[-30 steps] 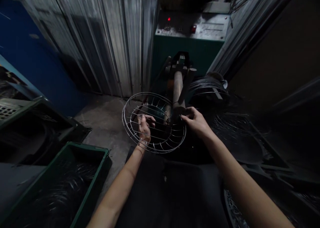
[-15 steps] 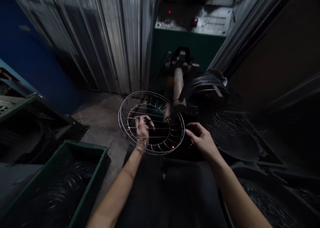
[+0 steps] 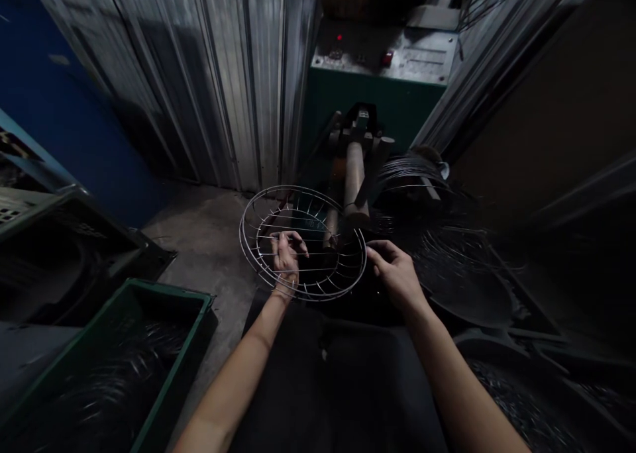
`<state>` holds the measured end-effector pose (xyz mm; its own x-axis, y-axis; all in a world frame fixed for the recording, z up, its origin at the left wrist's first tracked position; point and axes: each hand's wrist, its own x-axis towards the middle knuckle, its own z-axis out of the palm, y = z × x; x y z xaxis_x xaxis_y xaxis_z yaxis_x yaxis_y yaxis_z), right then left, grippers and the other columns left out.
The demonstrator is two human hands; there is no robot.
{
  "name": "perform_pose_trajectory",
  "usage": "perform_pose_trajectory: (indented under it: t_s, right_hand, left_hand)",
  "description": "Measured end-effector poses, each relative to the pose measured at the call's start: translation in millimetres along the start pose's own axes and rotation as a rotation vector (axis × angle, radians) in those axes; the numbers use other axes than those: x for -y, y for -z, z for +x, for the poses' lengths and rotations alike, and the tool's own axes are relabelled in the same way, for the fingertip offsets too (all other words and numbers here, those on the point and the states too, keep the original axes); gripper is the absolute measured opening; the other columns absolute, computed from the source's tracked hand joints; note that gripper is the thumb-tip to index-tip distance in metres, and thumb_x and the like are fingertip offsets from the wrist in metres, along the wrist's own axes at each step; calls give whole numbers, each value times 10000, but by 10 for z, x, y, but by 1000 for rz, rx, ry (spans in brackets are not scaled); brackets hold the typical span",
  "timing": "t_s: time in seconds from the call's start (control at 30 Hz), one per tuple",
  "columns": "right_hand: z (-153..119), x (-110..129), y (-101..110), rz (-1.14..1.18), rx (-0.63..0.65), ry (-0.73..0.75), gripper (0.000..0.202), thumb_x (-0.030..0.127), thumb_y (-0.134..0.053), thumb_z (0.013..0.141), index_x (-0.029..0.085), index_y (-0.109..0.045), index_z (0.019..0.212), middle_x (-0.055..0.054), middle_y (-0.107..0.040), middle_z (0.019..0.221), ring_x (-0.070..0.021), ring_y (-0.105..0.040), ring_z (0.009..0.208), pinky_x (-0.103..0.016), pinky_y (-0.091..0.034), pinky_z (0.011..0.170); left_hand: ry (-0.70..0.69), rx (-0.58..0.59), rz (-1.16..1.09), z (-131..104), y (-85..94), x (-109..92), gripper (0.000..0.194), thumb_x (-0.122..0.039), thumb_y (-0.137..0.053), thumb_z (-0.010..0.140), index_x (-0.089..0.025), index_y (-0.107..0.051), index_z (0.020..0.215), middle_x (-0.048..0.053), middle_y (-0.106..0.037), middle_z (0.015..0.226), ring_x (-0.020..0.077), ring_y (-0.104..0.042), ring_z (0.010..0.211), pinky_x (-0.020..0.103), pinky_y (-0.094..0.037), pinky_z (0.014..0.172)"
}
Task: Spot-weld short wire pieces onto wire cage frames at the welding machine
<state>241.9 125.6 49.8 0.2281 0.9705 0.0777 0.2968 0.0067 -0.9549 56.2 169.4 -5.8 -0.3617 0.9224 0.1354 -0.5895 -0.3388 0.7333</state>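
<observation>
Head view: the round, dished guard of bright steel wire, concentric rings crossed by radial spokes, hangs tilted in mid-air just in front of the machine's brown cylindrical arm, over the person's dark lap. The left hand is reaching through the spokes from below, fingers curled around the inner wires, so it is gripping the guard near its middle. The right hand sits at the guard's right rim, fingers bent toward the outer ring; whether it actually pinches the wire there is too dark to tell.

The risks, as a judgement: fingers threaded between thin spokes could get nipped if the guard twists or the rim meets the brown arm, which lies very close. A one-handed central grip could also let the light frame swing and catch on the dark coil of wire just behind to the right.

Both forearms stretch forward and slightly inward, the left wrist bent upward, the right wrist fairly straight. The green-rimmed plastic crate of wire pieces sits low on the left, well apart, and the green control cabinet with a small red light stands behind.
</observation>
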Motion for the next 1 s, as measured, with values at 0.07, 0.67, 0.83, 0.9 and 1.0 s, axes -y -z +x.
perform_pose_trajectory:
  t_s: [0.07,0.67,0.83,0.9,1.0]
  right_hand:
    - [-15,28,-2,7,12,-16,495,608,-689,663,163,-655,878,13,-519,577,-108,-391,494,-245,-310,453]
    - [-214,-14,7,196,-49,-53,414,530,-756,625,186,-623,814,11,-570,683,-81,-423,505,-213,-320,417]
    - [-175,11,1,227,-22,-108,417,501,-796,585,172,-643,790,0,-592,673,-93,-472,522,-225,-375,459]
    - [-107,19,-16,244,-7,-131,431,488,-805,571,171,-645,816,6,-591,658,-93,-471,513,-228,-378,462]
    - [-38,55,-44,229,-28,-117,448,475,-813,553,174,-630,830,23,-572,627,-87,-446,494,-228,-363,457]
  left_hand:
    - [-2,-4,0,-13,4,-2,346,-520,-545,828,-183,-473,803,-15,-556,738,71,-516,493,187,-426,411]
    - [-80,103,162,-138,101,-16,270,-453,-499,888,-191,-536,832,-5,-527,614,96,-506,520,201,-411,459]
    - [-62,76,152,-200,71,-14,304,-524,-452,887,-220,-468,898,-18,-507,629,111,-497,505,224,-431,439]
    - [-74,57,122,-212,36,-5,327,-547,-453,878,-221,-461,895,-11,-517,653,112,-509,521,228,-455,454]
    - [-74,27,90,-216,10,-9,341,-552,-469,872,-211,-477,865,-5,-527,660,111,-521,535,224,-474,470]
